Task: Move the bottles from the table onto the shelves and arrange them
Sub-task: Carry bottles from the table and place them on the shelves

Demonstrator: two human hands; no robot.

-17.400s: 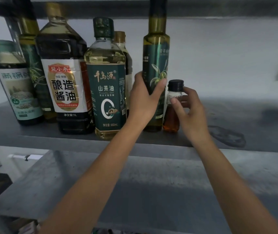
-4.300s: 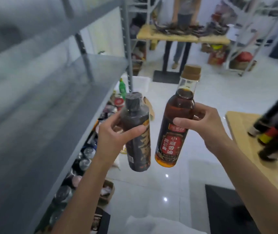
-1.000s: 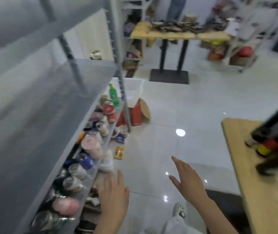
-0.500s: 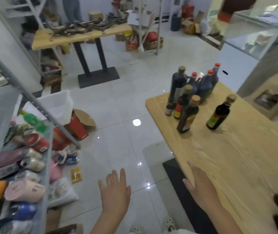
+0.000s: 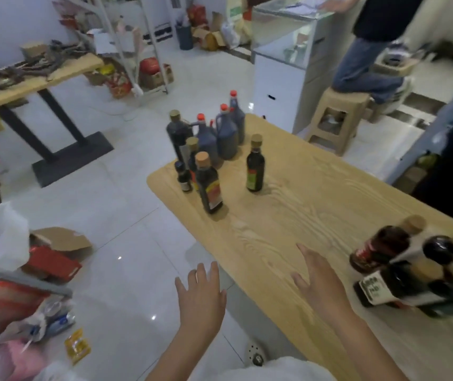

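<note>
Several dark bottles stand on the wooden table [image 5: 296, 215]. A cork-topped dark bottle [image 5: 208, 188] is nearest in the far group, with a small black-capped bottle [image 5: 183, 177] to its left and a green-labelled bottle [image 5: 255, 167] to its right. Behind them stand red-capped dark jugs [image 5: 226, 133]. At the right edge, blurred, a brown bottle with a red label [image 5: 382, 246] and a dark bottle with a white label [image 5: 384, 290] stand close together. My left hand [image 5: 202, 295] hovers over the floor, fingers spread, empty. My right hand [image 5: 320, 281] hovers over the table's near part, fingers straight, empty.
The shelf corner [image 5: 22, 279] with packaged goods is at the lower left. A cardboard box [image 5: 57, 243] and red packets lie on the tiled floor. A second table [image 5: 33, 81] stands at the far left. A person [image 5: 371, 59] sits on a plastic stool [image 5: 335, 119] at the far right.
My view has swung right from the shelf to the table. Both empty hands have moved toward the table, the right one now over its surface. Bottles at the right edge have come into view.
</note>
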